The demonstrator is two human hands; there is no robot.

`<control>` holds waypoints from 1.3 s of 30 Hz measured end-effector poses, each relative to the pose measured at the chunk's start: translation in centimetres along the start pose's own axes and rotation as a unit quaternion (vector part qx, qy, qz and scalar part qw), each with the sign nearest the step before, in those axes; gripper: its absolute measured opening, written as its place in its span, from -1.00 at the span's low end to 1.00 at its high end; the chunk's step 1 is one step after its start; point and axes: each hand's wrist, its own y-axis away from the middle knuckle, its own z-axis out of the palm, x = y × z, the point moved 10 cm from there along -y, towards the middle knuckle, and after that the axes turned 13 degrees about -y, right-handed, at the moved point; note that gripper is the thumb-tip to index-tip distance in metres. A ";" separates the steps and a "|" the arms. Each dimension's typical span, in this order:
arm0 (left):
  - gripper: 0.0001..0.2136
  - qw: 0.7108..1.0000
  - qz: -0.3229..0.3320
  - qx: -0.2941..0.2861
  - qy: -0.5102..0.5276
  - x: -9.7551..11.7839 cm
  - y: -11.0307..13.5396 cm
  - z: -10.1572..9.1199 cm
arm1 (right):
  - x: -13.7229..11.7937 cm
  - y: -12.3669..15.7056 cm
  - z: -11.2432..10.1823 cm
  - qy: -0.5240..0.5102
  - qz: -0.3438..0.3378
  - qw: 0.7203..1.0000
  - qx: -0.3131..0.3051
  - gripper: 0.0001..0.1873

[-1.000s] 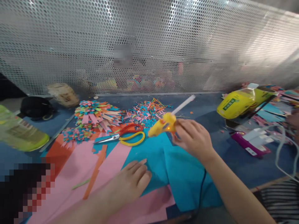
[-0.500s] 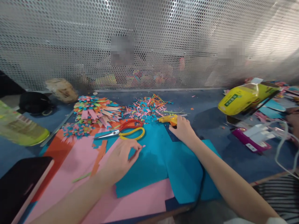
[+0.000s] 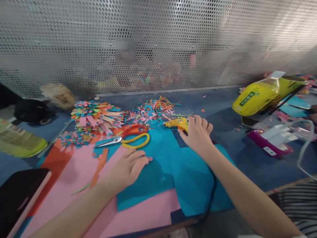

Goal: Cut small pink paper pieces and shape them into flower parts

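Right of frame centre: yellow glue gun (image 3: 177, 123), beside paper scraps (image 3: 152, 111). Right hand (image 3: 198, 136) at its rear, fingers loosely spread; cannot tell if gripping. Left hand (image 3: 128, 168) curled over blue paper (image 3: 156, 181), mid-frame, below scissors (image 3: 120, 139); pink bit (image 3: 150, 159) at fingertips, pinch unclear.

Scissors (image 3: 119, 139), a glue gun (image 3: 176, 123), paper scraps (image 3: 151, 112) and coloured sheets (image 3: 157, 181) mark this as a craft workspace.

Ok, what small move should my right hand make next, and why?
Probably ease your right hand off the yellow glue gun: the gun appears to lie on the table, its nozzle near the paper scraps, and your grip looks loose.
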 end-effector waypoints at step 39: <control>-0.53 0.970 -0.198 -0.049 0.132 -3.1 0.6 1.5 | -12.5 6.8 1.8 -0.242 -0.338 0.878 -0.239 -0.72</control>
